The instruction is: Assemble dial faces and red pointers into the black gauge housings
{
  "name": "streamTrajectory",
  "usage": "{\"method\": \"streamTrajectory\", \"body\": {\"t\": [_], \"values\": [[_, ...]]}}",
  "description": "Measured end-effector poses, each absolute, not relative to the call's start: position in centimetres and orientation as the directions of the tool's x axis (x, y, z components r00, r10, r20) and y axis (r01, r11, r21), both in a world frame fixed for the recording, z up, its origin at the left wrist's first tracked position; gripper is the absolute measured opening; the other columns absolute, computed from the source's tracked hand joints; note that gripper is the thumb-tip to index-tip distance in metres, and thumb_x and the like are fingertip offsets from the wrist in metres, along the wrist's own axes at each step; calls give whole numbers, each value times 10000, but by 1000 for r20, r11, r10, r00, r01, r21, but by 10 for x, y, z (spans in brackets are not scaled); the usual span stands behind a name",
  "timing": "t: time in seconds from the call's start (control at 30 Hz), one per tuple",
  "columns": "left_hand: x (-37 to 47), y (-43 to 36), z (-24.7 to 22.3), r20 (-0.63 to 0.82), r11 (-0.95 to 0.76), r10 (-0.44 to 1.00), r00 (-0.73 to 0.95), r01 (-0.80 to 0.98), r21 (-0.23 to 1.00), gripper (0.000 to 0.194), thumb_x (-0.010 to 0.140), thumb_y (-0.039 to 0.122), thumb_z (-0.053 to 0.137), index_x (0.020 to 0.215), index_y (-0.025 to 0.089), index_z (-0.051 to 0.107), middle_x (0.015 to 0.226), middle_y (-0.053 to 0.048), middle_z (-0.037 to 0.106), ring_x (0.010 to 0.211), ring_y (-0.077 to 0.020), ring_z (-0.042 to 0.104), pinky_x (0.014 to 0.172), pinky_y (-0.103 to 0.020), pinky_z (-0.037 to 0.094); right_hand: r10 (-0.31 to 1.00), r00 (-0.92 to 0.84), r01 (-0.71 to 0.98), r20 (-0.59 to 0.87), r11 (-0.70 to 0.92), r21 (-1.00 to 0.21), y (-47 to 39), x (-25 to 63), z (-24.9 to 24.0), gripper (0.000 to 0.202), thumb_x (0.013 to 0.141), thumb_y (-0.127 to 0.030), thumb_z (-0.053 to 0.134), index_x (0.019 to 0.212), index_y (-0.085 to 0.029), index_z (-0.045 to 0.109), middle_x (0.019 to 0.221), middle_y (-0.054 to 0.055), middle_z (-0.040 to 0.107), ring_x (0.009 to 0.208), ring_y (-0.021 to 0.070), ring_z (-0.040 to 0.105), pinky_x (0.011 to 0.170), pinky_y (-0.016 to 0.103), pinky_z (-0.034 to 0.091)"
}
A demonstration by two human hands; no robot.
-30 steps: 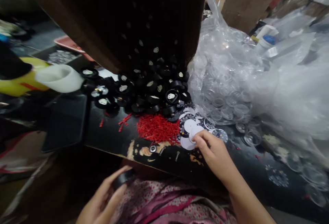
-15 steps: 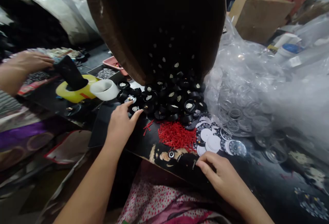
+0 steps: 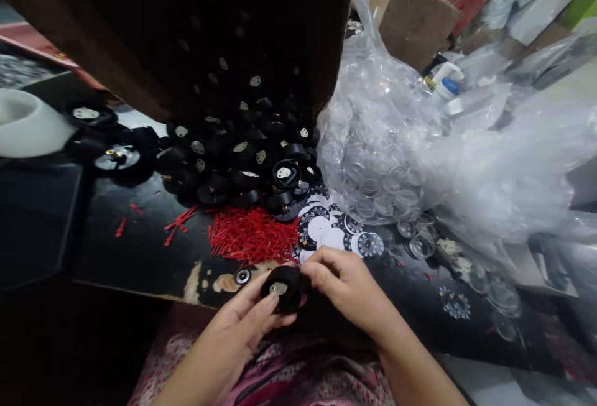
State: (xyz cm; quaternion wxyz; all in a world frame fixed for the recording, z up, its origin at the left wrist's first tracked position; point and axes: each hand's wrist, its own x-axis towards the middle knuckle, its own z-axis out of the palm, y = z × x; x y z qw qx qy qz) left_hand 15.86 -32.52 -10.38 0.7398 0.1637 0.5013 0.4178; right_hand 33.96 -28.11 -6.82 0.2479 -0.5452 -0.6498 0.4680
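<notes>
Black round housing, tilted, in fingers

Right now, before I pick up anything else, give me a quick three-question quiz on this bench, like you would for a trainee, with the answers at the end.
1. Multiple choice: what is the left hand holding?
a) a white roll
b) a black round casing
c) a cardboard box

2. True or false: the heap of red pieces lies to the left of the white and black discs.

3. Fill in the colour: the small round lid beside the clear plastic bag is ____.

Key: 1 b; 2 true; 3 blue.
</notes>
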Motion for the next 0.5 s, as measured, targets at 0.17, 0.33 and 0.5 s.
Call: {"method": "streamTrajectory", "body": {"t": [0.17,0.33,0.5], "values": [[160,-317,-99,-630,612,747,214,-594,523,414,689,334,855,1081,255,747,1115,-62,759,930,-251,738,783,-288,601,992,-114,933,-48,90,-347,-265,373,-77,444,840,-302,714,1249,-158,618,1108,146,597,1029,320,581,929,484,444],[165,-318,-100,-558,529,809,183,-640,557,348,771,417,777,1058,222,749,1111,-75,749,1003,-242,700,855,-313,591,993,-120,924,20,119,-363,-264,374,-85,317,837,-239,688,1137,-162,618,1186,144,572,1093,313,556,942,470,441],[167,-312,-98,-622,532,771,135,-674,513,295,868,429,665,979,167,742,1073,-126,756,1023,-252,693,828,-314,600,990,-113,848,84,140,-512,-267,373,-83,179,874,-139,577,1036,-174,643,1006,84,643,975,255,591,879,414,438]]}}
